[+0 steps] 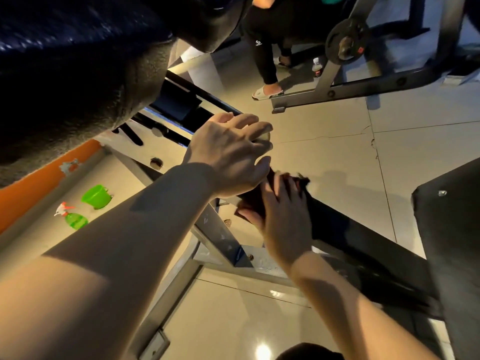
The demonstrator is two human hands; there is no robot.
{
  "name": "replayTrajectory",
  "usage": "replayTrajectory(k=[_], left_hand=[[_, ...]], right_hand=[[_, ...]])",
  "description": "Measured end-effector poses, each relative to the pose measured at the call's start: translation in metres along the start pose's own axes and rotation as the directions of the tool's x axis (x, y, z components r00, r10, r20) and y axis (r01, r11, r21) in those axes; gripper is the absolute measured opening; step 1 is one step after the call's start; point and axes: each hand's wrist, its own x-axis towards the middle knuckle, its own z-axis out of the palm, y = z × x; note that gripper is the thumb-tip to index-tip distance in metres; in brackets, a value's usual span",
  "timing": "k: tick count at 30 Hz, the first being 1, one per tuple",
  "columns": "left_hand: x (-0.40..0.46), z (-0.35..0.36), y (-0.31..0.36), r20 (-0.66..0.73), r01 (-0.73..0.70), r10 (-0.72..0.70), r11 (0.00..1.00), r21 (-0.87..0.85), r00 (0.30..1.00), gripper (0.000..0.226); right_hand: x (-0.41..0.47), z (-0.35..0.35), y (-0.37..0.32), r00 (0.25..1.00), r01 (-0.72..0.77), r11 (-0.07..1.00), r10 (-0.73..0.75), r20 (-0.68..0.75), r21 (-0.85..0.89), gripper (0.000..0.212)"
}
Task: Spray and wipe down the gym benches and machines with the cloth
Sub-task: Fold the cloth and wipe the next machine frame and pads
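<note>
**Wipe in progress: black bar of bench frame, cloth under R hand**

R hand [281, 211]: fingers fairly straight, spread, pressing a dark reddish cloth [253, 201] flat onto the black bar [345, 229]. Cloth sits on the bar's upper end, mostly covered by palm + fingers; a ragged edge shows past the fingertips. Not bunched in a fist as far as I can see.

L hand [231, 149]: just above the R, fingers curled round a pale rounded end piece [266, 136] where the bar meets the frame. Looks like a steadying grip; what the piece is, cannot tell.

Outward: grey metal frame [220, 237] below the bar, bolted joints, scuffed. Dark padded surface [78, 61] looms at upper L, close to the camera. Spray bottle [74, 216], green w/ white + red trigger, lies on the floor beside a green cup [96, 196], well apart from both hands. Another person [265, 48] stands near a second machine w/ weight plate [346, 41] at back.

Judgement, how to do it well:
- Keep palm flat, pressure even; long strokes along the bar's length, not dabs.
- Wrap cloth round the bar so sides + underside get covered, not top face only.
- L hand's spot needs its own pass once it lets go.
- Bar wetness not readable here; if dry, bottle must be fetched from floor first.
- Refold cloth to a clean face before moving to the pad.
</note>
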Motion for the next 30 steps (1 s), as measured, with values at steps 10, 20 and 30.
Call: replayTrajectory(k=[10,20,30], left_hand=[[0.000,0.004,0.001,-0.067,-0.001,0.000,1.000,-0.016,0.998,0.054],[0.000,0.003,0.003,-0.105,0.011,-0.015,0.999,-0.038,0.994,0.056],[-0.001,0.002,0.005,-0.096,0.018,-0.020,1.000,-0.020,0.995,0.054]], right_hand=[[-0.041,0.008,0.091,0.998,0.054,0.997,-0.056,0.029,0.059,0.078],[-0.074,0.008,0.108,0.990,-0.132,0.990,0.134,-0.037,0.040,0.075],[-0.032,0.018,0.063,0.946,0.222,0.975,-0.208,-0.248,0.030,0.087]])
